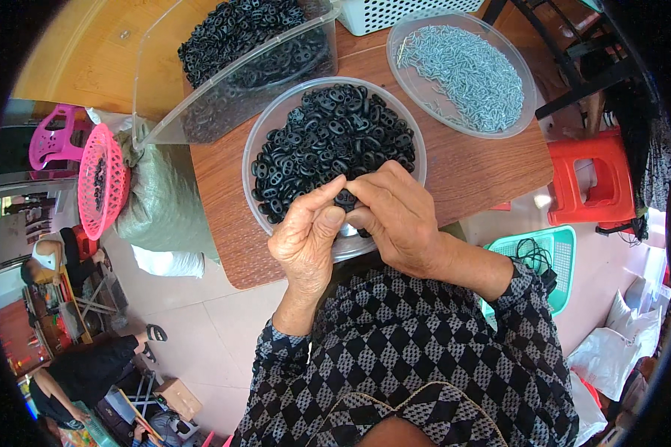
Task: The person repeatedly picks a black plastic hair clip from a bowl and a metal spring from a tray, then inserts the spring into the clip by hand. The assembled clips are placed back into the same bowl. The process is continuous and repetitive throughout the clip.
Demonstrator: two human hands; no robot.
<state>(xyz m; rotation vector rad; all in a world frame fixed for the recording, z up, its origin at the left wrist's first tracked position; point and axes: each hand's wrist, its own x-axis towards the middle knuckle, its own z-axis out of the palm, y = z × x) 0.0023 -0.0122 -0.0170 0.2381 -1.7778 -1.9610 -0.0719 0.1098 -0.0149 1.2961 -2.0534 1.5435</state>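
Observation:
My left hand point(306, 232) and my right hand point(397, 216) meet over the near side of a round clear tub point(250, 160). Pinched between their fingertips is a small black plastic piece point(344, 199) with holes in it. Both hands are closed on it; whether a pin is also in the fingers is hidden. Many loose black plastic pieces point(328, 134) of the same sort fill the tub beneath. Farther off to the right, a round clear lid-like dish point(525, 112) holds a heap of small silvery metal pins or screws point(466, 74).
A clear rectangular bin point(235, 93) of black pieces stands at the far left of the wooden table point(492, 167). A white basket point(373, 16) sits behind. Around are a pink basket point(104, 182), green sack point(164, 205), red stool point(593, 182) and green basket point(563, 257). Other people sit at left.

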